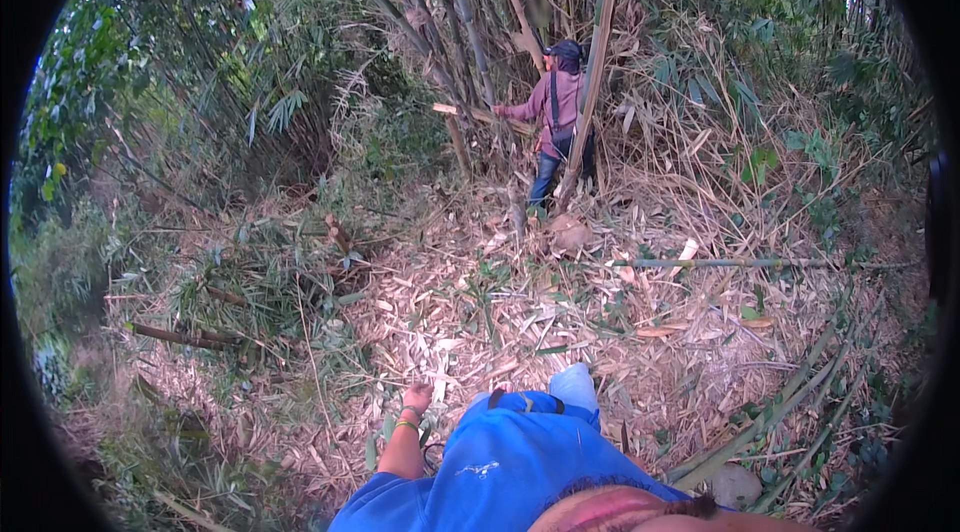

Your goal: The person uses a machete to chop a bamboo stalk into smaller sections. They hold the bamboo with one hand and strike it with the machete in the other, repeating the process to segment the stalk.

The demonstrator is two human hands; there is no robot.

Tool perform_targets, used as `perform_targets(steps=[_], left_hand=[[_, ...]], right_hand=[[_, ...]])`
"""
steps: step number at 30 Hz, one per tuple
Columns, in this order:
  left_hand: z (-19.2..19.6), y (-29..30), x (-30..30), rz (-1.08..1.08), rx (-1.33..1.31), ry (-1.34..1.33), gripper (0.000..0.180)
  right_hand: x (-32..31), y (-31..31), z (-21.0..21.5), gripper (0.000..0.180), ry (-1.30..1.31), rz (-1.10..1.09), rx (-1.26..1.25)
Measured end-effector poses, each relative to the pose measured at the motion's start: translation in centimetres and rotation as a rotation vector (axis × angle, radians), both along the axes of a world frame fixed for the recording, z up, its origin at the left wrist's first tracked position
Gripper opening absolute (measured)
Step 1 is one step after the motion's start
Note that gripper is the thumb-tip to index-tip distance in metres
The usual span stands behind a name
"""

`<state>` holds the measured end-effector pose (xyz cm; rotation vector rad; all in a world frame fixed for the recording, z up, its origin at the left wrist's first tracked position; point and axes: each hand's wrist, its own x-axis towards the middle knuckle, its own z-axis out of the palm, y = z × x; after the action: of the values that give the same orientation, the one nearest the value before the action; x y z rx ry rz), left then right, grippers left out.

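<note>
My left hand point(417, 397) hangs low beside my blue shirt point(490, 462), with a band around the wrist. Its fingers look loosely curled, and nothing shows in them. Beneath it lie dry bamboo leaves and sheaths point(440, 347). My right hand is out of sight. A narrow, dark, pointed thing point(625, 437) sticks up by the right side of my shirt; it is too small to name. Ahead, another person point(562, 117) in a mauve top and dark cap stands at the bamboo clump point(460, 22), one arm stretched toward a cut bamboo stem point(475, 114) with a pale end.
A thick bamboo pole point(595, 62) leans upright beside the other person. One long green pole point(740, 263) lies across the ground at right, and several more stems point(765, 422) slant at lower right near a stone point(735, 485). Cut stubs point(338, 232) and brush stand at left.
</note>
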<state>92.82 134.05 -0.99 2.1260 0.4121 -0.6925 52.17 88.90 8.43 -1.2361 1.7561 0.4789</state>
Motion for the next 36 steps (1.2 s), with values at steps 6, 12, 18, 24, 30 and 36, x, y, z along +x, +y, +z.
perform_targets(steps=[6, 12, 18, 24, 30, 36], left_hand=[[-2.2, 6.7, -6.9, -0.899, 0.546, 0.020, 0.035], [-3.0, 7.1, -8.4, -0.264, 0.323, 0.279, 0.042], [-2.0, 5.5, -4.7, 0.148, -0.082, 0.180, 0.039], [-0.1, 6.6, -2.5, 0.155, -0.069, 0.146, 0.034], [-0.2, 8.2, -5.1, 0.218, -0.038, 0.346, 0.032], [-0.9, 8.9, -6.1, 0.212, -0.075, 0.390, 0.036]], right_hand=[[0.4, 0.5, -0.9, 0.038, -0.236, 0.188, -0.173], [2.2, -1.7, -4.9, 0.040, -0.066, -0.027, -0.130], [5.3, 0.0, -1.5, 0.037, -0.128, -0.036, -0.133], [4.0, 0.5, -3.4, 0.036, -0.103, 0.035, -0.089], [5.6, 2.4, 1.0, 0.034, -0.031, 0.005, -0.078], [4.6, 2.4, -0.5, 0.039, -0.025, -0.005, -0.100]])
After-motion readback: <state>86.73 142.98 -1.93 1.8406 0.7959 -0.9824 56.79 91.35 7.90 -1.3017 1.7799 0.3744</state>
